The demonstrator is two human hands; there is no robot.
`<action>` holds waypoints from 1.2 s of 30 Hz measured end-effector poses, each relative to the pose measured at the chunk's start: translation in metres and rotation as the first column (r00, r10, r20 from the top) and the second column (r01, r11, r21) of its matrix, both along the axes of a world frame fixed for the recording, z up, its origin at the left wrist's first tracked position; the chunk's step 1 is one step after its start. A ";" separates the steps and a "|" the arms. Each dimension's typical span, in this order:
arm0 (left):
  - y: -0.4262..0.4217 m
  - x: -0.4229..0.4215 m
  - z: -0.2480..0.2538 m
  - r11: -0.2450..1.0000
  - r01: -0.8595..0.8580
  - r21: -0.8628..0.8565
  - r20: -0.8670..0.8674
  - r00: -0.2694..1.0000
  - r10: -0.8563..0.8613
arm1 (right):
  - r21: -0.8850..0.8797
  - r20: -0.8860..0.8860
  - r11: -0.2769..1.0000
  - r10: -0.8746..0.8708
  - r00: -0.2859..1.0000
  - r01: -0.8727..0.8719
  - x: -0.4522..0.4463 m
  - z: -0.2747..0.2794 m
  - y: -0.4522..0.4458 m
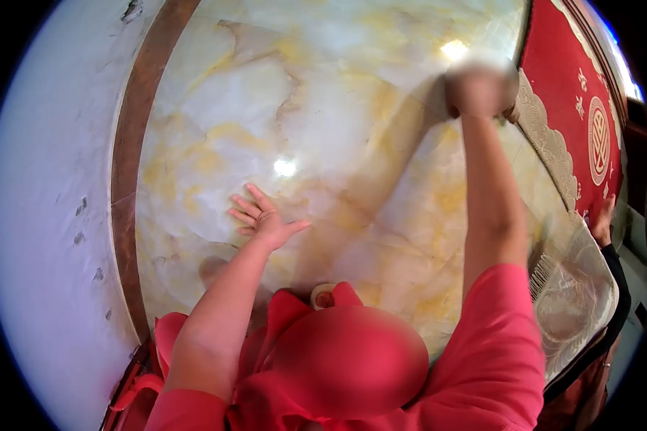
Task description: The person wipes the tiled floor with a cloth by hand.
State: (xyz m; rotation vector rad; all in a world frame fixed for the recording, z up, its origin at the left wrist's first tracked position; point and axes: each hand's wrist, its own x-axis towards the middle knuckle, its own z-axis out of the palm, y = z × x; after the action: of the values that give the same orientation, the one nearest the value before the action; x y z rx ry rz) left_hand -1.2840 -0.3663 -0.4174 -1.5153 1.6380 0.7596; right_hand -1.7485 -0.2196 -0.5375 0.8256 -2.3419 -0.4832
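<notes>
My left hand (262,221) is over the marble-patterned floor (266,122) at the centre left. Its fingers and thumb are spread, and nothing is in it. My right arm reaches far forward toward the upper right. At its end, a blurred patch covers my right hand (482,90), so its fingers cannot be made out. Dark brown edges of something (453,93) show around that hand. Whether I hold it or only touch it, I cannot tell. Close by on the right is the scalloped beige edge of a cloth cover (539,118).
A red cloth with pale emblems (598,136) lies along the right side. Another person's hand (602,224), below a dark sleeve, rests at its edge. A clear plastic-like sheet (575,309) covers the lower right corner. A brown skirting strip (126,215) and a pale wall (50,179) run along the left.
</notes>
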 end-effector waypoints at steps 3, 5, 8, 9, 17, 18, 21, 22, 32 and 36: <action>0.003 0.003 -0.003 1.000 -0.012 -0.016 -0.006 1.000 0.012 | 0.142 0.124 0.981 0.113 0.986 -0.131 -0.026 0.015 -0.020; 0.001 0.002 -0.009 1.000 -0.010 -0.030 0.004 1.000 0.010 | -0.030 0.216 0.987 0.162 0.963 -0.159 -0.014 0.027 -0.044; 0.002 0.002 -0.006 0.999 -0.016 -0.037 -0.022 1.000 0.015 | 0.058 0.451 0.948 0.255 0.856 -0.313 0.046 0.116 -0.089; 0.002 0.003 -0.008 0.999 -0.018 -0.036 -0.005 1.000 0.018 | -0.131 0.512 0.944 0.326 0.795 -0.302 0.037 0.097 -0.095; 0.000 0.003 -0.003 1.000 -0.025 -0.005 -0.053 0.998 0.025 | -0.678 0.665 0.699 0.715 0.216 -0.227 0.092 0.091 -0.063; 0.000 0.001 -0.005 1.000 -0.021 -0.004 -0.066 0.998 0.021 | -0.765 0.639 0.643 0.748 0.180 0.047 0.087 0.093 -0.054; -0.001 0.008 -0.008 1.000 -0.029 0.000 -0.068 0.997 0.029 | -0.839 0.434 0.291 0.868 0.242 0.460 0.030 0.094 -0.028; -0.001 0.007 -0.008 0.999 -0.038 0.001 -0.073 0.997 0.038 | -0.832 0.407 0.213 0.861 0.304 0.511 0.012 0.096 -0.025; 0.002 0.012 -0.018 0.998 -0.056 -0.018 -0.086 0.995 0.054 | -0.128 0.610 0.992 0.064 0.790 0.018 -0.019 0.061 -0.160; 0.003 0.014 -0.023 0.997 -0.065 -0.040 -0.113 0.992 0.060 | -0.206 0.507 0.894 0.446 0.737 -0.399 0.076 0.095 -0.240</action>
State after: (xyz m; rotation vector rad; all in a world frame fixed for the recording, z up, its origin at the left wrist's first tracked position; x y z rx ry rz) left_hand -1.2697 -0.3633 -0.4401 -1.5864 1.7057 0.8617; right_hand -1.6722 -0.4593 -0.4425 1.5774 -2.5167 0.0698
